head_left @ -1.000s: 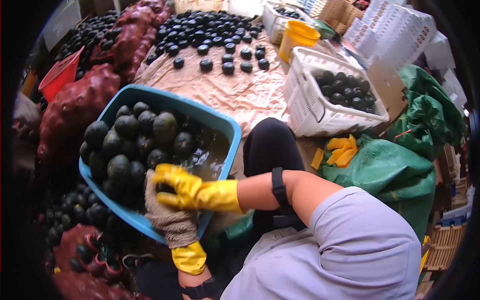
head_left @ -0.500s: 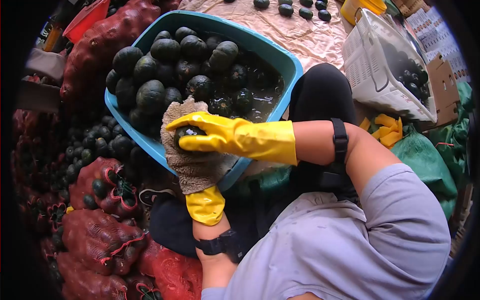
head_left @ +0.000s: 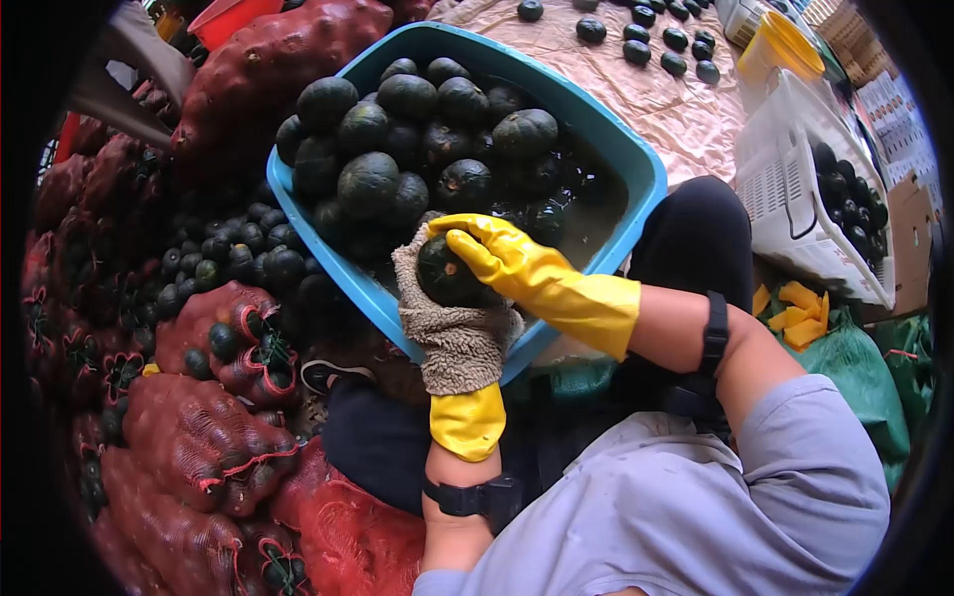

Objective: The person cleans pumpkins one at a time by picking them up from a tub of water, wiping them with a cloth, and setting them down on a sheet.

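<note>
One round, dark green squash [head_left: 435, 282] is cupped in the left hand [head_left: 449, 323], which is covered by a shaggy brown cloth [head_left: 465, 358]; its fingers are hidden. The squash's upper side is gripped by the right hand [head_left: 507, 260], in a yellow rubber glove [head_left: 593, 308], fingers together and curled over it. Wiping is judged to be underway. For even contact, the squash is best rolled by the right fingertips against the cloth, with dimples and the pale end spot pressed into the pile. Firm support from below seems advisable; wet skin may slip on rubber. Just beyond, more squashes [head_left: 368, 186] are heaped in a blue plastic tub [head_left: 648, 177] of murky water. Farther off, small dark squashes [head_left: 637, 52] are spread on a pinkish sheet [head_left: 686, 119].
</note>
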`<action>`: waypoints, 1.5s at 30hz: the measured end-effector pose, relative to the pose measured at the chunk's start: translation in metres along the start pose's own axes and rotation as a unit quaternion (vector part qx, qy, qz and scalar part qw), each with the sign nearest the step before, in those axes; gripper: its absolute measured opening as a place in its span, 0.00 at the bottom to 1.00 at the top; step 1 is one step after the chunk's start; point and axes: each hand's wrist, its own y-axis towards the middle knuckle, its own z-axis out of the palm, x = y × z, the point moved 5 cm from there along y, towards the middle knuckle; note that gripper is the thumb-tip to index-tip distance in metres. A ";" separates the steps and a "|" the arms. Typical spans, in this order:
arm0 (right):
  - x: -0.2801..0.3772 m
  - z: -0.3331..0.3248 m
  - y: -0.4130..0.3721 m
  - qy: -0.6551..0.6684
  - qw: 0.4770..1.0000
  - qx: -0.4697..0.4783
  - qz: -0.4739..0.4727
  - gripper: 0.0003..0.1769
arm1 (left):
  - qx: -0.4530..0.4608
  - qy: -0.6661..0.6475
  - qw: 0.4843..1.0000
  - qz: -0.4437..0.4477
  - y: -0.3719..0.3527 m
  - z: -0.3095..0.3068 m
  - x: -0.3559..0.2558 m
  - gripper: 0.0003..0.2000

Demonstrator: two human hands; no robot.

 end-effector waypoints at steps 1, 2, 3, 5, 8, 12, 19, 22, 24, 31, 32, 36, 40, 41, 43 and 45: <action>0.012 -0.013 0.006 -0.138 0.988 0.068 -0.018 0.24 | -0.011 0.313 0.944 0.102 -0.005 0.004 -0.022 0.22; 0.037 -0.020 0.011 -0.103 0.979 0.169 0.042 0.26 | -0.006 0.373 0.905 0.205 -0.008 -0.005 -0.036 0.24; 0.070 -0.028 0.002 -0.132 0.968 0.204 0.057 0.30 | -0.001 0.428 0.852 0.302 -0.012 -0.018 -0.048 0.26; 0.057 -0.012 -0.002 -0.163 0.961 0.222 0.000 0.35 | 0.006 0.298 0.936 0.185 -0.012 -0.029 -0.056 0.31; 0.046 -0.009 -0.007 0.027 0.966 0.207 0.155 0.37 | 0.008 0.215 0.966 0.140 -0.007 -0.040 -0.015 0.28; -0.007 0.020 -0.018 -0.025 0.997 0.046 0.063 0.34 | -0.111 0.045 0.992 0.030 -0.003 -0.033 0.029 0.32; 0.052 -0.009 -0.006 -0.189 0.937 0.291 0.044 0.46 | -0.015 0.278 0.950 0.140 -0.001 -0.041 -0.032 0.17; 0.030 -0.006 -0.016 -0.003 0.948 0.257 0.186 0.44 | -0.042 0.235 0.959 0.155 -0.005 -0.043 -0.016 0.10; -0.012 0.009 -0.028 -0.034 0.989 0.136 0.050 0.42 | -0.090 0.067 0.989 0.094 -0.006 -0.043 -0.004 0.15; 0.066 -0.015 0.002 -0.084 0.966 0.231 0.076 0.46 | -0.061 0.355 0.911 0.200 -0.018 -0.018 -0.055 0.13; 0.064 -0.012 -0.005 -0.075 0.971 0.218 0.060 0.45 | -0.034 0.344 0.924 0.162 -0.013 -0.025 -0.052 0.10; 0.035 -0.002 -0.016 0.115 0.969 0.166 0.143 0.41 | -0.077 0.199 0.970 0.119 -0.013 -0.021 -0.037 0.19; 0.010 -0.028 -0.019 0.061 0.960 0.129 0.240 0.34 | -0.049 0.484 0.853 0.188 -0.014 -0.001 -0.037 0.24; 0.023 -0.046 -0.020 -0.013 0.963 0.146 0.228 0.32 | -0.014 0.549 0.807 0.216 -0.015 0.005 -0.041 0.21; 0.032 -0.092 -0.020 0.144 0.977 0.010 0.158 0.28 | -0.062 0.232 0.968 0.080 -0.016 -0.003 -0.042 0.08; 0.028 -0.168 -0.021 0.257 0.951 -0.146 0.086 0.27 | -0.133 -0.061 0.988 -0.059 -0.014 -0.017 -0.033 0.03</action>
